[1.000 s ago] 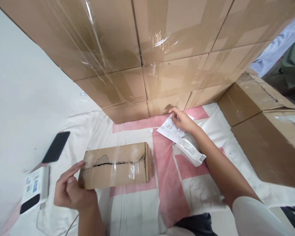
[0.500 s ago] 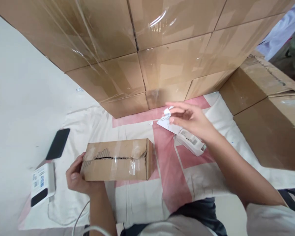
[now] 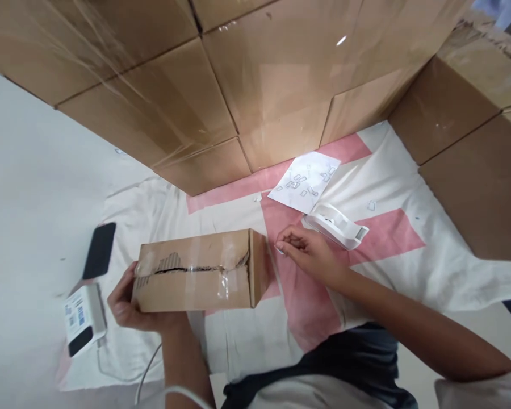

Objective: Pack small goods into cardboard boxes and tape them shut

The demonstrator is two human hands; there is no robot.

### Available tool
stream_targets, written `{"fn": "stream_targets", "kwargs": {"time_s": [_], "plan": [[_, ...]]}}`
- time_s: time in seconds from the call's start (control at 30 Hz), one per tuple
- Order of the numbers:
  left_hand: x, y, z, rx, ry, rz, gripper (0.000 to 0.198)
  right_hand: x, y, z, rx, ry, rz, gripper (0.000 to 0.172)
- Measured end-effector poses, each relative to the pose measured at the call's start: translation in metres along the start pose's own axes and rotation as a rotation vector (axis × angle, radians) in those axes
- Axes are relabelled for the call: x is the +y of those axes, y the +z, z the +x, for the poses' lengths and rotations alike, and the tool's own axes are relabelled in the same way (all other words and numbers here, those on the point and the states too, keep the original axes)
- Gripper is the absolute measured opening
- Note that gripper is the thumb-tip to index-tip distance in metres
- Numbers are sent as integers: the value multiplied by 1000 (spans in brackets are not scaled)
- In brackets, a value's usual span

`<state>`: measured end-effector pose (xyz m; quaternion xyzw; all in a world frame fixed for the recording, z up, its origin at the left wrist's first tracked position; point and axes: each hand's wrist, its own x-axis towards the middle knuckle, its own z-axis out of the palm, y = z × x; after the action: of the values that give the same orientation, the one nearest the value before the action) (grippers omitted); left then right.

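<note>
Left hand (image 3: 130, 304) clasps the left end of the small carton (image 3: 196, 271), which lies on the cloth (image 3: 392, 272); label printer (image 3: 84, 318) at its 8 o'clock; right hand (image 3: 309, 255), fingers pinched narrow, just beside its 3 o'clock end; phone (image 3: 99, 250) at 10; tape dispenser (image 3: 338, 226) at 2; sticker sheet (image 3: 304, 182) beyond; stacked cartons (image 3: 259, 85) at 12.
</note>
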<state>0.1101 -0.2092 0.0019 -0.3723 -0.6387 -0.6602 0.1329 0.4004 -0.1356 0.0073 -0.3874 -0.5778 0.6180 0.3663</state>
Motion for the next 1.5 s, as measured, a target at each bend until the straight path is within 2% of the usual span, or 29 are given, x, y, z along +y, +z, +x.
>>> {"fn": "stream_targets", "kwargs": {"time_s": [0.07,0.17,0.23,0.4,0.53,0.7,0.83,0.93,0.97,1.1,1.17,1.23,1.3,1.37,1.43,1.5], "plan": [[1,2,0,19,16,79,46,2,4,-3,-93,71,203,17],[0,2,1,30,79,171,47,8,12,-6,-204,138,430,45],[-4,1,1,32,125,167,43,11,16,-7,-238,190,525,50],[-11,-5,2,13,187,199,32,15,25,-5,-196,315,636,52],[-17,-5,4,21,208,82,40,16,33,-5,-132,398,668,54],[-20,-3,10,67,115,206,43,16,37,-5,-113,373,563,50],[-15,0,10,69,65,259,43,14,35,-10,-58,221,322,34],[-10,1,7,57,93,212,43,14,31,-24,-19,-68,-51,11],[-9,1,6,53,99,183,45,14,31,-31,-30,-175,-185,9],[-10,0,5,-43,162,113,49,17,36,-57,-188,-522,-507,19],[-12,-2,4,-96,167,56,48,20,40,-63,-243,-610,-550,24],[-11,-3,2,-118,135,-19,47,20,43,-64,-241,-633,-518,27],[-9,-3,1,-131,81,-50,47,17,42,-60,-224,-576,-396,28],[-5,-1,0,-137,32,-14,46,13,39,-54,-181,-416,-219,25],[-3,3,1,-84,22,44,45,9,35,-48,-105,-207,-63,19],[-2,9,2,13,57,46,44,9,33,-43,-53,-59,9,14]]}}
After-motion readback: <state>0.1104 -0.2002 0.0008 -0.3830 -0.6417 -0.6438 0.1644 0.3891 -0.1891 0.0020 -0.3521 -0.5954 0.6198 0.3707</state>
